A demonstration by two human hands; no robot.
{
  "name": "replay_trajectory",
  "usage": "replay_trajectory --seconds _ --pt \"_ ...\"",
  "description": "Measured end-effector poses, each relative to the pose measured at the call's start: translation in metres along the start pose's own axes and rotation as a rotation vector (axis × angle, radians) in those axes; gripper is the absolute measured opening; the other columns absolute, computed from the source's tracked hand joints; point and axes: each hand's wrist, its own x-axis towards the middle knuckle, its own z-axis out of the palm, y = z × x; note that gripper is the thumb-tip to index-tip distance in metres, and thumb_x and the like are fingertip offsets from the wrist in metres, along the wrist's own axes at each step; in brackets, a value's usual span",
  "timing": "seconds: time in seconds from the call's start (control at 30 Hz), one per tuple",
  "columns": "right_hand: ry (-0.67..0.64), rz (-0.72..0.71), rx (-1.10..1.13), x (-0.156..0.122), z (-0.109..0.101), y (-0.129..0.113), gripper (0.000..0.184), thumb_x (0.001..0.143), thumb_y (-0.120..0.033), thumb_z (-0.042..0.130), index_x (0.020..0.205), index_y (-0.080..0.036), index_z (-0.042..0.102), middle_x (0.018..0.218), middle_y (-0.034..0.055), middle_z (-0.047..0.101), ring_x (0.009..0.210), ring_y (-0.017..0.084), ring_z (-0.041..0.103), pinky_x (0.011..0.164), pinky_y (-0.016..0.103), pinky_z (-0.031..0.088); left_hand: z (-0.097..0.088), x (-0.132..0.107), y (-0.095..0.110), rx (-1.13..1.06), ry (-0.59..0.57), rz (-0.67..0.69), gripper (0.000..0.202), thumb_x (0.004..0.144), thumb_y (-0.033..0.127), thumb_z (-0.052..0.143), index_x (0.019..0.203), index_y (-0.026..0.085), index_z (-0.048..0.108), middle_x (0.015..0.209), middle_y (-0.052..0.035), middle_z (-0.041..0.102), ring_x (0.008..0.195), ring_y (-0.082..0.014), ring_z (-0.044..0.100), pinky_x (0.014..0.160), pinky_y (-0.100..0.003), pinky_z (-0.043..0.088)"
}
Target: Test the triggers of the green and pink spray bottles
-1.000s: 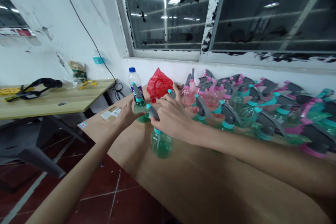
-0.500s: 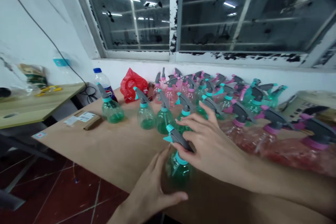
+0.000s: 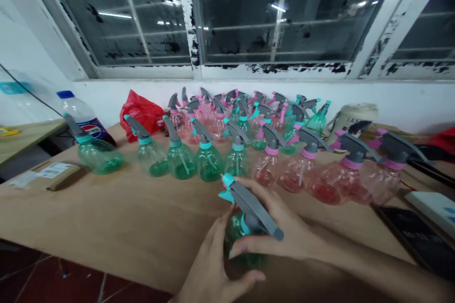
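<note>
A green spray bottle (image 3: 250,206) with a grey and teal trigger head stands near the table's front edge, nozzle pointing left and away. My left hand (image 3: 211,265) curves round the lower left of its body, thumb toward the near side. From the right, my right hand (image 3: 298,234) wraps the bottle just under the head, its thumb across the front and its fingers behind. Both hands partly hide the bottle's body. Beyond them is a row of green spray bottles (image 3: 209,163) and pink spray bottles (image 3: 325,184), each with a trigger head.
More spray bottles crowd the back by the wall. At left are a red plastic bag (image 3: 140,113), a blue-capped drink bottle (image 3: 83,116) and a cardboard piece (image 3: 64,177). A phone (image 3: 414,236), a white box (image 3: 435,208) and a pale container (image 3: 355,116) are at right.
My right hand has come down from the trigger head, fingers formerly spread, to close round the bottle below it. My left hand now sits nearer the bottle. The view has swung right.
</note>
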Motion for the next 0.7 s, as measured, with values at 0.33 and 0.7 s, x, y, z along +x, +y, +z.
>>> replay_trajectory --seconds 0.33,0.7 --pt "0.169 -0.017 0.180 0.008 0.008 -0.007 0.031 0.082 -0.025 0.064 0.111 -0.023 0.058 0.102 0.0027 0.070 0.082 0.016 0.065 0.073 0.032 0.053 0.010 -0.002 0.007 0.058 -0.049 -0.044 0.102 0.079 0.067 0.060 0.153 0.028 0.001 0.139 -0.0204 0.051 0.123 -0.0377 0.054 0.092 -0.056 0.053" --pt "0.124 -0.057 0.136 0.013 0.003 -0.002 0.024 0.082 -0.020 0.058 0.106 -0.024 0.060 0.082 -0.0014 0.067 0.072 0.015 0.065 0.077 0.032 0.052 -0.028 -0.019 -0.017 0.447 -0.048 0.076 0.084 0.092 0.050 0.050 0.154 0.024 -0.001 0.152 -0.0166 0.035 0.132 -0.0350 0.044 0.101 -0.053 0.046"
